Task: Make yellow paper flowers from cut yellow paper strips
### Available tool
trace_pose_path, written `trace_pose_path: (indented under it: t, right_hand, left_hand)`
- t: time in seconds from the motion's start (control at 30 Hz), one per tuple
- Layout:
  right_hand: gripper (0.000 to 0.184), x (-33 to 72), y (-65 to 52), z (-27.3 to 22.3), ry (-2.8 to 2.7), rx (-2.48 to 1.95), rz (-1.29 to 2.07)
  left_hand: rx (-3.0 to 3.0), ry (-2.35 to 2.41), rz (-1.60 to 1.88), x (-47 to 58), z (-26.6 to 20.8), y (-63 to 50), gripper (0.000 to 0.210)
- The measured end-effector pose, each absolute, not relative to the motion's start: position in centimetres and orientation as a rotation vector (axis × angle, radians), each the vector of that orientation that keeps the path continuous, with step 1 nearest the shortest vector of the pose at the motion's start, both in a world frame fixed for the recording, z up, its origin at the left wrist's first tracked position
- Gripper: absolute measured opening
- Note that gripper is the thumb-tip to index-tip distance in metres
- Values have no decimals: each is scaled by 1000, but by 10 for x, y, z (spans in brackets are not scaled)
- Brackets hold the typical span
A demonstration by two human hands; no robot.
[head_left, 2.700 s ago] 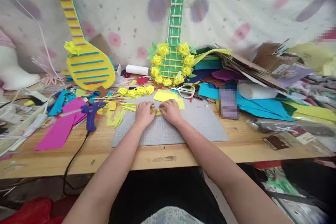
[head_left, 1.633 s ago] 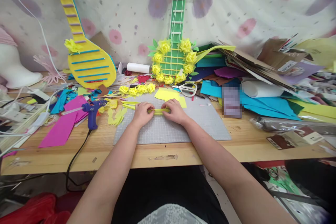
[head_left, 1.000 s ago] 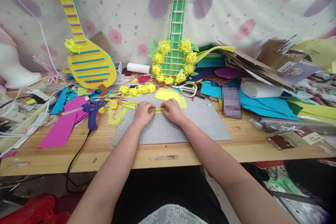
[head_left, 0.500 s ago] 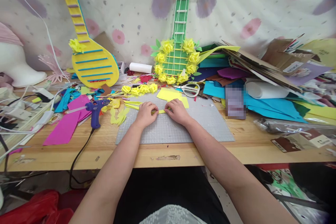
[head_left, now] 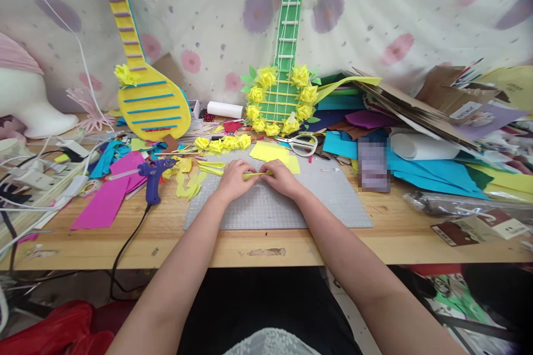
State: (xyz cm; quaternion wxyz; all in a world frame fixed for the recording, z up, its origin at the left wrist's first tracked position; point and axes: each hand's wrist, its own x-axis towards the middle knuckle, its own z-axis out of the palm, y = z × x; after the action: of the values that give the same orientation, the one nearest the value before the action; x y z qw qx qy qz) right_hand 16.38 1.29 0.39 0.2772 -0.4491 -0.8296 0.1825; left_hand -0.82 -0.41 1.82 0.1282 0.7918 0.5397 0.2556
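Drawn closer together, left hand [head_left: 236,179] and right hand [head_left: 281,178] pinch a yellow strip [head_left: 252,175], its ends hidden, while the box label [head_left: 465,110] stays unreadable.

The cutting mat [head_left: 325,205] is grey, ruled with a fine pale grid, on a counter [head_left: 387,244] of honey-brown wood. Toward its ten o'clock, the paper strip [head_left: 252,176] is plain yellow; at twelve, the loose sheets [head_left: 270,151] are brighter lemon. Further out at ten, the lute-shaped model [head_left: 154,102] is yellow with blue stripes and mauve frets. Further out at twelve, the green model [head_left: 272,108] has white frets, yellow bars and yellow roses [head_left: 308,94]. At nine, the glue gun [head_left: 152,182] is indigo, the paper [head_left: 99,203] magenta. At one, the scissors [head_left: 315,147] have white handles. The backdrop [head_left: 200,11] is white, patterned with pink and purple flowers and grey spots.
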Motion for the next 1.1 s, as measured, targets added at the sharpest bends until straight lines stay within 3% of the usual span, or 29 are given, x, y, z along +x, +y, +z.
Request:
trace_pose_path:
  t: [0.3,0.47,0.97,1.1]
  right_hand:
    - [14,169,19,4,-1868,-1155,968]
    - [28,165,17,3,-1816,-1193,1016]
    - [26,167,22,11,-1469,-1216,1221]
    - [41,156,17,10,-1319,-1047,1424]
  left_hand:
    - [1730,1482,545,-15,31,9,27]
    - [1558,1459,620,-10,39,7,21]
    - [1285,1421,663,-11,42,4,9]
    - [1262,1394,705,-9,45,4,14]
